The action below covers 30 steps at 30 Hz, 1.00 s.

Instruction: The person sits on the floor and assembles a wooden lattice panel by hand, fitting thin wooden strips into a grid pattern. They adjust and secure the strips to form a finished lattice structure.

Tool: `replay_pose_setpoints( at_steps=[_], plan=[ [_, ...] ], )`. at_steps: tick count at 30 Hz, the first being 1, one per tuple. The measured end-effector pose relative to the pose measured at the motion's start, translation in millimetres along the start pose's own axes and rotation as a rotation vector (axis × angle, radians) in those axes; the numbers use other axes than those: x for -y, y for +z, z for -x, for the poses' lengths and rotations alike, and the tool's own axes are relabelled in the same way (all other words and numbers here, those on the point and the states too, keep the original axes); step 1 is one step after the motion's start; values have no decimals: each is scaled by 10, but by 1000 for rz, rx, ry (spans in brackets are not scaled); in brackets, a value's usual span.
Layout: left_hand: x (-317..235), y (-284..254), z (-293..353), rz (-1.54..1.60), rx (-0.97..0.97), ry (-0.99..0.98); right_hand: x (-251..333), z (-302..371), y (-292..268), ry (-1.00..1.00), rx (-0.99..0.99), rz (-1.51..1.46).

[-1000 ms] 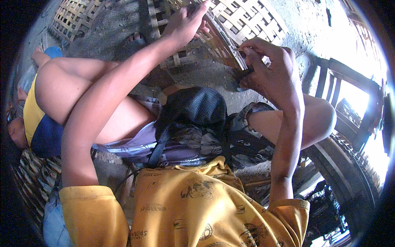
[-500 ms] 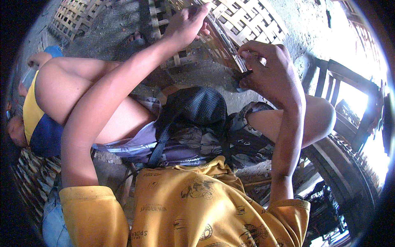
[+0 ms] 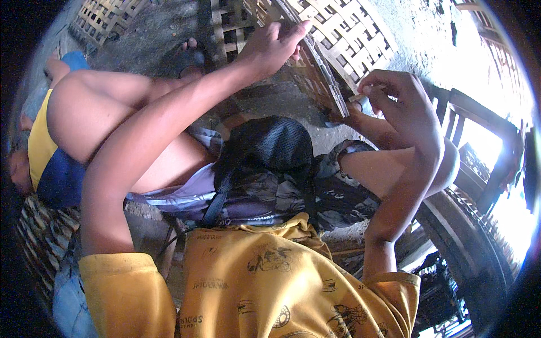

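Note:
A thin brown panel with a pale, rough, layered edge slants in front of my knees. My left hand is closed at its upper part, with the thumb side along the edge and the other fingers curled beneath. Right of the panel's lower corner, my right hand is raised and apart from it. Its fingers are bent inward and pressed together near the tips. Whatever they hold, if anything, is too small to make out. The panel's far end runs out of view at the top.
Behind the panel is a woven bamboo lattice, with another woven piece at upper left. A wooden frame stands at right. A black mesh item lies on my lap. Another person's foot and someone in yellow and blue are on the left.
My right hand has moved right, away from the panel's edge. My left hand and the panel have shifted slightly right and toward me.

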State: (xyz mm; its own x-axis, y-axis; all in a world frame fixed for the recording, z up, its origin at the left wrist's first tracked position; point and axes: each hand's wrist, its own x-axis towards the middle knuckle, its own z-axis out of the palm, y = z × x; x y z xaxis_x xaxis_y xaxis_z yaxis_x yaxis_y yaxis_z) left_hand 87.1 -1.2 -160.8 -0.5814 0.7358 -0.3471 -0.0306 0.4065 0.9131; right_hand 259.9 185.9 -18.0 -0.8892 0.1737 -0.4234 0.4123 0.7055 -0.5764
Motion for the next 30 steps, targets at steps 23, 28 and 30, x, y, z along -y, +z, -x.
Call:
replay_pose_setpoints(
  at_steps=[23, 28, 30],
  plan=[
    [-16, 45, -68, 40, 3, 84, 169, 17, 362, -54, -186, 165],
    [-10, 64, -73, 22, -42, 125, 239, 28, 336, 133, -39, 234],
    [-35, 67, -51, 19, -56, 117, 229, 34, 376, 137, -82, 252]
  ],
)
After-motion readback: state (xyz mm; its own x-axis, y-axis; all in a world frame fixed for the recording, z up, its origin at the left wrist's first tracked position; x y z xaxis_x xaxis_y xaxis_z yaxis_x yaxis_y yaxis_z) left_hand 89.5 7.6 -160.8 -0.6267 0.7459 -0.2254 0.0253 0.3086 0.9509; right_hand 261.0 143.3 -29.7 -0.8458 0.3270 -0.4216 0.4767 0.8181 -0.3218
